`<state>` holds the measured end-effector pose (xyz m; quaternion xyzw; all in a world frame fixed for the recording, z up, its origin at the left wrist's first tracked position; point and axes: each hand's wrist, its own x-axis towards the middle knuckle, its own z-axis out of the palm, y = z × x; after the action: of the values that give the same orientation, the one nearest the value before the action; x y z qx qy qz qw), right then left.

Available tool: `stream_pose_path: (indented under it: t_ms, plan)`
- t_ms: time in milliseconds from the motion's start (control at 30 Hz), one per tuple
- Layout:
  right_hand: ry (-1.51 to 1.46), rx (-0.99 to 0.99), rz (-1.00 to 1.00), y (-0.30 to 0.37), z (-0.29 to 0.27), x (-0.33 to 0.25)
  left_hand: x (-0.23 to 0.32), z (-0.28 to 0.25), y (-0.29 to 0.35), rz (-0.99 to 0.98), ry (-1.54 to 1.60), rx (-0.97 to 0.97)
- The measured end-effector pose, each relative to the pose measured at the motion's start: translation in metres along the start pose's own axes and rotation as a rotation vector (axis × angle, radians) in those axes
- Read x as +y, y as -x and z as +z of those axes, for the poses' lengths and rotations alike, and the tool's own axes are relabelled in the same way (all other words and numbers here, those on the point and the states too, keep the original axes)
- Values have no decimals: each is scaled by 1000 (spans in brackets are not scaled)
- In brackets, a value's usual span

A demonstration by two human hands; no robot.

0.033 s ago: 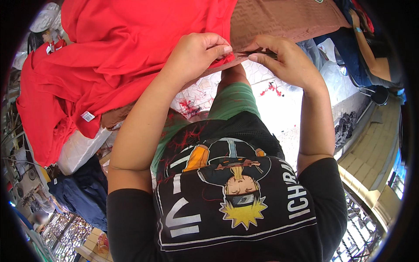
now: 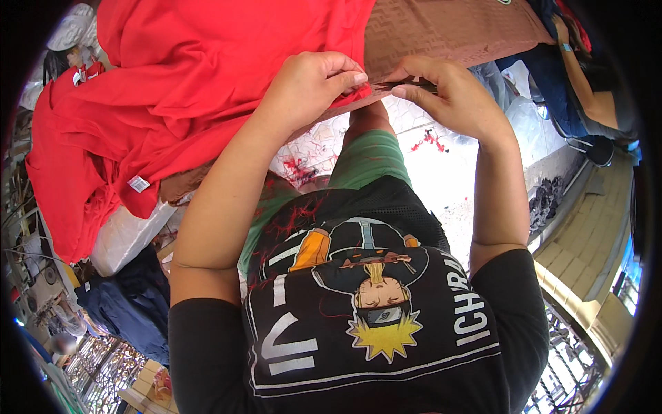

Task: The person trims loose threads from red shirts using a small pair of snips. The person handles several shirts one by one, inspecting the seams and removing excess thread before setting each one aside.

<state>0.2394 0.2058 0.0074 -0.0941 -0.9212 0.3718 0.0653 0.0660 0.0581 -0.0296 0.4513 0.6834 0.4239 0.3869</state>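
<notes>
Red cloth garments (image 2: 207, 62) lie spread over a brown patterned cover (image 2: 455, 31) at the table's edge. My left hand (image 2: 321, 83) pinches a corner of the red cloth between thumb and fingertips. Just to its right, my right hand (image 2: 448, 93) is closed around a small dark pair of thread snips (image 2: 426, 85), mostly hidden by the fingers. The blades point left toward the pinched red edge; whether they touch it I cannot tell.
Red thread scraps (image 2: 300, 169) litter the pale tiled floor (image 2: 448, 172) and my black shirt. Dark blue cloth (image 2: 131, 303) lies at the lower left. At the far right, another person's arm (image 2: 579, 79) shows beside clear plastic bags (image 2: 531, 124). A white tag (image 2: 138, 183) sits on the red cloth.
</notes>
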Motion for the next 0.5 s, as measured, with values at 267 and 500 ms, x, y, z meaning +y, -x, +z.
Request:
stream_pose_path:
  t_ms: [267,500]
  plan:
    - [97,-22,-33,-9,3,1,2,-1,2,-11,-32,-5]
    - [92,-46,-8,-12,8,3,-2,2,3,24,-34,42]
